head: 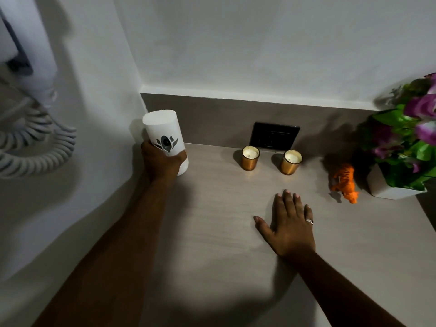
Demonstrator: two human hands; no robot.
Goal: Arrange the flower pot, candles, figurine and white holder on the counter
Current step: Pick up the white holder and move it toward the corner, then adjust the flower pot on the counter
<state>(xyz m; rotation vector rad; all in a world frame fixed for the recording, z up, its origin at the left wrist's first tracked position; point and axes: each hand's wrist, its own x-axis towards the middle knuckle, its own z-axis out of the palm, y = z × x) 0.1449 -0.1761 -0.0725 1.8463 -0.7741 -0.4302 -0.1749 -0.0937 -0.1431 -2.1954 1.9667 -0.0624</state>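
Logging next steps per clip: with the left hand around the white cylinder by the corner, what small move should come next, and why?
Probably let go and draw the left hand back. The white cylindrical holder with a dark emblem seems to stand upright on the grey counter near the corner, left of the two gold glass candles. The right hand lies flat and empty.

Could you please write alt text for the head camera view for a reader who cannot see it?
A person's left hand grips a white holder in the counter's left corner, while the right hand rests flat. Behind stand two gold candles; at right, an orange figurine beside a flower pot.
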